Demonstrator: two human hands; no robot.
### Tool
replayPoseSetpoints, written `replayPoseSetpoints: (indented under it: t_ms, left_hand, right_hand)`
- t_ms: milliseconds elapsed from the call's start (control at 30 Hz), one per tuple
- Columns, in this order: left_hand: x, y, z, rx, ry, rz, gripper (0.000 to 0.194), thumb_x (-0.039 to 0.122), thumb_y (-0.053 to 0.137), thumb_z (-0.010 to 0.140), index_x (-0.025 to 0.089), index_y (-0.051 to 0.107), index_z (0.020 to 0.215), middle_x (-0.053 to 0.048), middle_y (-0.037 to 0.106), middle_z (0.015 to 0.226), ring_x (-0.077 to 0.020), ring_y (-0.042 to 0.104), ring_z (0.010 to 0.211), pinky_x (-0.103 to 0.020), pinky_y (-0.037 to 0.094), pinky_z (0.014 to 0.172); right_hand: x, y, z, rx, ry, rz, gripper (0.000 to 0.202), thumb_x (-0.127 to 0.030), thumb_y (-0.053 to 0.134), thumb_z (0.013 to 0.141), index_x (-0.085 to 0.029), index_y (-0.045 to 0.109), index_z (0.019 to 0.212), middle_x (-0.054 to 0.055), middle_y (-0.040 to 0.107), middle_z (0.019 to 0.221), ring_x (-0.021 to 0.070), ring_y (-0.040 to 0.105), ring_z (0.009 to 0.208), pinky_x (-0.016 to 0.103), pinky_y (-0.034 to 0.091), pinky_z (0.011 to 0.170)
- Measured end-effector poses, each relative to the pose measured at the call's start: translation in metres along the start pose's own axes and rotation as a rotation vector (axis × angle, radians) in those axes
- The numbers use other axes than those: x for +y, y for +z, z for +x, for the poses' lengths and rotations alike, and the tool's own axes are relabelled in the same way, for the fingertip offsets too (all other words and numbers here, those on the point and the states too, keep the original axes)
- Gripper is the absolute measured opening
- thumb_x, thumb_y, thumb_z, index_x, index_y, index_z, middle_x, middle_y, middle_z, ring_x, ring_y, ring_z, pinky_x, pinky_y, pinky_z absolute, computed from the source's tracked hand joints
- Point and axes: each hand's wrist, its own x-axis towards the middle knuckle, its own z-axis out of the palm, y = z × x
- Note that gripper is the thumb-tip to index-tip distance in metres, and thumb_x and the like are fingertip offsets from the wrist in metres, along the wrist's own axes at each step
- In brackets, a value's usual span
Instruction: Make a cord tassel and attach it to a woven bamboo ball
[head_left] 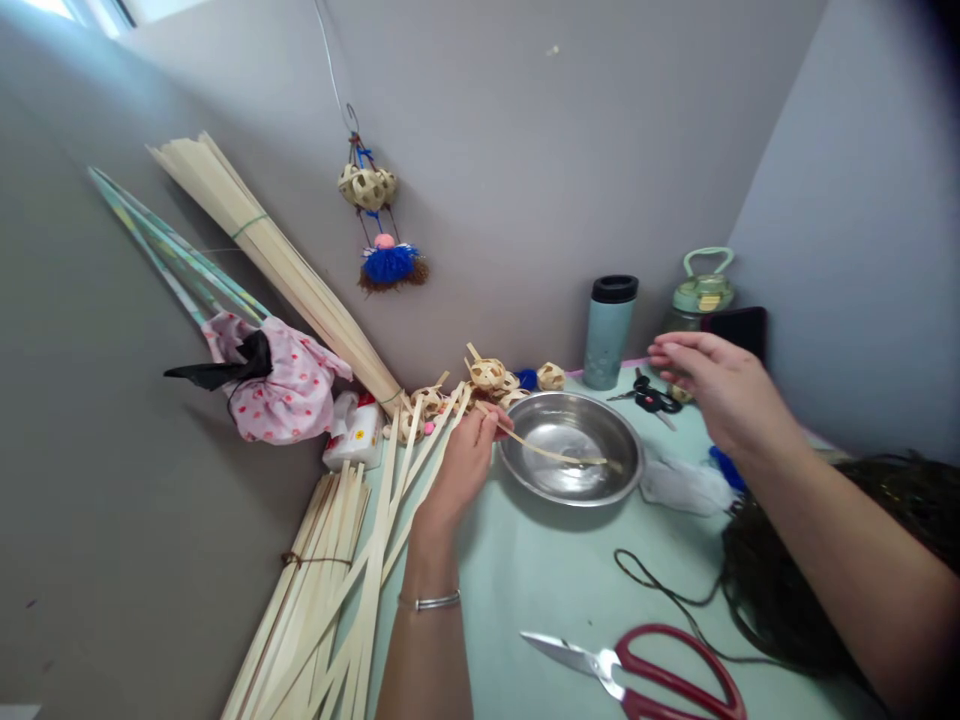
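Note:
Pinched in my left hand (471, 448) is a thin pale strip (551, 455), which reaches over a round metal bowl (504, 470); its far end is low inside the bowl. My right hand (709, 375) is raised to the right of the bowl, near the keys (651, 398), with its fingers close together; whether anything small is between them cannot be made out. Long flat strips (384, 520) lie beside my left forearm. Small woven balls (487, 373) sit behind the bowl.
Red-handled scissors (675, 675) lie at the front, beside dark cord (795, 570). A tumbler (609, 335) and a green bottle (701, 295) stand at the back. Strip bundles (292, 280) lean left, near a pink dotted bag (281, 385). A woven ornament (367, 187) hangs by the wall.

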Motion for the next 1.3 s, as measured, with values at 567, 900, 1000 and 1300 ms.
replayPoseSetpoints:
  t_ms: [567, 900, 1000, 1300]
  left_hand:
    - [-0.013, 0.003, -0.004, -0.092, 0.046, 0.429, 0.027, 0.024, 0.039, 0.098, 0.02, 0.062, 0.085, -0.006, 0.065, 0.085, -0.0214, 0.057, 0.084, -0.035, 0.044, 0.083]
    - [-0.009, 0.003, -0.003, -0.109, 0.014, 0.42, 0.026, 0.023, 0.038, 0.097, 0.02, 0.06, 0.084, -0.005, 0.064, 0.084, -0.0209, 0.058, 0.083, -0.034, 0.043, 0.081]
    - [-0.008, 0.003, -0.003, -0.108, 0.004, 0.417, 0.025, 0.022, 0.039, 0.097, 0.021, 0.06, 0.084, -0.004, 0.064, 0.083, -0.021, 0.058, 0.082, -0.034, 0.043, 0.081]
    - [-0.005, 0.003, -0.004, -0.098, 0.001, 0.392, 0.024, 0.023, 0.04, 0.097, 0.022, 0.06, 0.083, -0.004, 0.065, 0.084, -0.0217, 0.059, 0.084, -0.035, 0.044, 0.083]
  right_hand:
    - [-0.018, 0.003, -0.013, -0.12, -0.113, -0.025, 0.011, -0.02, 0.07, 0.078, -0.02, 0.07, 0.089, 0.002, 0.071, 0.085, 0.0156, 0.066, 0.082, 0.029, 0.049, 0.083]
    - [-0.018, 0.003, -0.012, -0.125, -0.104, -0.008, 0.01, -0.019, 0.07, 0.079, -0.019, 0.07, 0.088, 0.002, 0.071, 0.083, 0.0133, 0.066, 0.078, 0.025, 0.048, 0.078]
    - [-0.019, 0.003, -0.013, -0.124, -0.105, -0.006, 0.009, -0.019, 0.07, 0.079, -0.019, 0.071, 0.088, 0.001, 0.071, 0.083, 0.014, 0.066, 0.078, 0.026, 0.048, 0.078]
    - [-0.017, 0.003, -0.012, -0.121, -0.111, -0.003, 0.009, -0.017, 0.07, 0.079, -0.019, 0.071, 0.087, 0.002, 0.071, 0.082, 0.0132, 0.067, 0.079, 0.025, 0.048, 0.078]
